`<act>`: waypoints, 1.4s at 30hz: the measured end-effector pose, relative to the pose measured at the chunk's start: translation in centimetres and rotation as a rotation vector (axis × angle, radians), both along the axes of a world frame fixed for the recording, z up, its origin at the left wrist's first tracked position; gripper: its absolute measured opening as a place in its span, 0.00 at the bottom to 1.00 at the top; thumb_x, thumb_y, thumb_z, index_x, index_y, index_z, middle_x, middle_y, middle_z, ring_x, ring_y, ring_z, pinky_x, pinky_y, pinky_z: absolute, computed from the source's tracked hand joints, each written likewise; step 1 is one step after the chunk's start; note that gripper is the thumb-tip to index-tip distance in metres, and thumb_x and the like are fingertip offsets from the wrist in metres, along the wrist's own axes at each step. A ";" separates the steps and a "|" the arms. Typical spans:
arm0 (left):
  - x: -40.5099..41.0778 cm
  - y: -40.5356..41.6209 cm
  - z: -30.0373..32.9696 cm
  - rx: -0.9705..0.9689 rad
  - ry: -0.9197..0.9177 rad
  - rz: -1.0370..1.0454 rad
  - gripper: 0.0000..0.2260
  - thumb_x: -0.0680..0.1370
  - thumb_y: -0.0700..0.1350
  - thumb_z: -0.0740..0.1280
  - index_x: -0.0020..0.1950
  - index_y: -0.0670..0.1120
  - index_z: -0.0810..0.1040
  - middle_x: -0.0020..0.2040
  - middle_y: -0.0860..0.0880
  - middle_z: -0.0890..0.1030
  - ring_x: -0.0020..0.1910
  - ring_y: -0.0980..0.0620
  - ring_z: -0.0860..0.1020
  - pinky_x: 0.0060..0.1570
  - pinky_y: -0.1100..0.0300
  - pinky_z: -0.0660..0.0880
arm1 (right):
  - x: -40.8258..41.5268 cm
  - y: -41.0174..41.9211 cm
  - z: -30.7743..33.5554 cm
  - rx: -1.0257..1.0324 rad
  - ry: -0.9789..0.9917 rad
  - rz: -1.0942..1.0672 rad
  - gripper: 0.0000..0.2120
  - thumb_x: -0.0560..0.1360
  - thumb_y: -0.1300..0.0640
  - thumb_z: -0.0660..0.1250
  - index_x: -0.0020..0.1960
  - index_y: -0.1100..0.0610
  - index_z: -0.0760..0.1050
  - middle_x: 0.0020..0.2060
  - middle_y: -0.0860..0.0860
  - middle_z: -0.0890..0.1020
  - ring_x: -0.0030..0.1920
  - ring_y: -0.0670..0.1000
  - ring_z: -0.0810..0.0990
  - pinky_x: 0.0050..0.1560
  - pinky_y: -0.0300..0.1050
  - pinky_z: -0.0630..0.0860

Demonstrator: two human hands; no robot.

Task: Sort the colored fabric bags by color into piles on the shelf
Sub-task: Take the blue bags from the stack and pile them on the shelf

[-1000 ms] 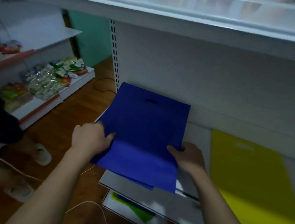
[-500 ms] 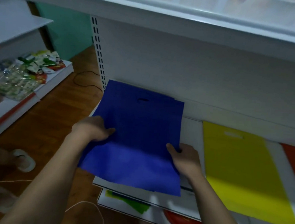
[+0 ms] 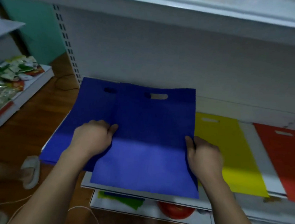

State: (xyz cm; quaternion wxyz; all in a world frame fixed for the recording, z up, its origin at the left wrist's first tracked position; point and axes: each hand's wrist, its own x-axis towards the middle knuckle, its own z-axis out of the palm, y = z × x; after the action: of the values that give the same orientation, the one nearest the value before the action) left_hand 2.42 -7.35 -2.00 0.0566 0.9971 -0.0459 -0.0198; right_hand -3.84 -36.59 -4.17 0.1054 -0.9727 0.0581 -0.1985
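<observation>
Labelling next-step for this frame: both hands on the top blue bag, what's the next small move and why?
Probably slide the top blue bag left and let it down square on the blue pile. The left hand and right hand each grip a side edge, and the bag sits offset right of the pile, its edge nearly over the yellow bag.

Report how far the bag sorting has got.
Done: blue pile, yellow bag and red-orange bag lie apart on the shelf. In hand: left hand and right hand hold a blue bag by its sides, offset right of the blue pile. Left: squaring it up; green fabric lies on the shelf below.
</observation>
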 end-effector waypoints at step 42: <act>-27.0 -83.7 -2.4 -0.099 0.029 -1.257 0.24 0.82 0.60 0.50 0.53 0.46 0.79 0.53 0.41 0.81 0.53 0.40 0.78 0.47 0.51 0.74 | -49.9 -57.5 -1.7 0.239 0.218 -1.455 0.21 0.82 0.44 0.49 0.34 0.52 0.64 0.32 0.49 0.73 0.36 0.53 0.72 0.49 0.51 0.67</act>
State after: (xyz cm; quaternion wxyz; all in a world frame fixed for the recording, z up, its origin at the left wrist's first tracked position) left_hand -24.58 -91.07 -4.38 0.0808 0.7756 -0.6231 -0.0607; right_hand -53.73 -94.12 -5.84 0.0460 -0.6848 0.7185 -0.1128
